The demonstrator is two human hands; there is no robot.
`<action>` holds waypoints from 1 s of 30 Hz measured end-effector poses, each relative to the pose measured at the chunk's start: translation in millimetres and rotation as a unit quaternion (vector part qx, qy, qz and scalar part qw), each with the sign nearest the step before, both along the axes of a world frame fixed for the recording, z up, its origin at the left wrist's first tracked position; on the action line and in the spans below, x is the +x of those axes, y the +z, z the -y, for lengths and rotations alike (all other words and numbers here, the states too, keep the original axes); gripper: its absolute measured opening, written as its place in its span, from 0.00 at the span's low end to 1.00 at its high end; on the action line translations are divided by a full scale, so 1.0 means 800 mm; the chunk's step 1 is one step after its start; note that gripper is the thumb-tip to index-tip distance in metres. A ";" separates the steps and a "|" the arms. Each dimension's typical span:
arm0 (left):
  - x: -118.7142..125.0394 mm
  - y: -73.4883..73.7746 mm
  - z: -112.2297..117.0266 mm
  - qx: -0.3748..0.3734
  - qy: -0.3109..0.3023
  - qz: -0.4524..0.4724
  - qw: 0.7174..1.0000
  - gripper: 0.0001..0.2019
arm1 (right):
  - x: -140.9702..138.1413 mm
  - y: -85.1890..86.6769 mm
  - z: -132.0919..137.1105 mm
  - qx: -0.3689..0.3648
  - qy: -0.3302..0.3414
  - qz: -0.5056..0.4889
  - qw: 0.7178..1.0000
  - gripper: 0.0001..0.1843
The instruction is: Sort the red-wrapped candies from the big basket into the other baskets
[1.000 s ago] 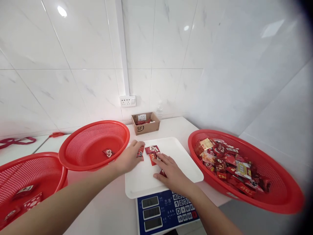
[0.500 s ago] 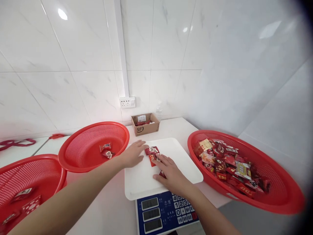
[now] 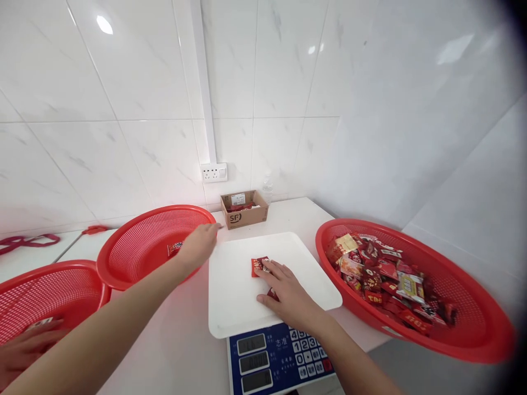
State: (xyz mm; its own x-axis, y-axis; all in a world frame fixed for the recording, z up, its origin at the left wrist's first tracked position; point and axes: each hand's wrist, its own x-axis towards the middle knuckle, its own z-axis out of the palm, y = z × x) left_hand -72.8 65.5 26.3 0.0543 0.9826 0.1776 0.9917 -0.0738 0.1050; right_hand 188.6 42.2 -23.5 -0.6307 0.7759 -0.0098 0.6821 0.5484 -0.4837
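My left hand [image 3: 200,244] is over the right rim of the middle red basket [image 3: 135,219], its fingers curled; whatever is in them is hidden. Inside that basket, a small red packet [image 3: 173,248] shows partly past my wrist. My right hand [image 3: 288,291] lies over the white scale tray [image 3: 230,302] with its fingers stretched out. Its fingertips touch a small red snack packet [image 3: 257,267], which overlaps a darker one. Another dark red packet [image 3: 272,294] peeks out between thumb and fingers. Beneath the tray is a blue digital scale [image 3: 284,356].
At right stands a large red basket [image 3: 473,312] heaped with mixed packets. Another person's hand [image 3: 33,348] reaches into the red basket [image 3: 88,280] at lower left. A cardboard box [image 3: 247,218] and a clear bottle [image 3: 267,189] are by the wall.
My left hand has moved left from the tray to the middle basket, and one dark red packet has left its place on the tray. Another person's hand has appeared at lower left.
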 end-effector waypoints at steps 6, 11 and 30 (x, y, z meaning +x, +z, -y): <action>-0.042 0.013 0.017 0.000 0.051 -0.012 0.999 0.20 | 0.000 0.000 -0.001 0.003 0.004 -0.007 1.000 0.31; 0.035 -0.006 0.027 -0.064 -0.128 0.016 0.990 0.25 | 0.002 0.011 0.005 -0.012 -0.034 -0.018 0.999 0.37; 0.001 0.002 0.014 -0.015 -0.011 -0.046 0.999 0.26 | 0.043 -0.007 0.006 0.020 -0.104 -0.006 0.994 0.30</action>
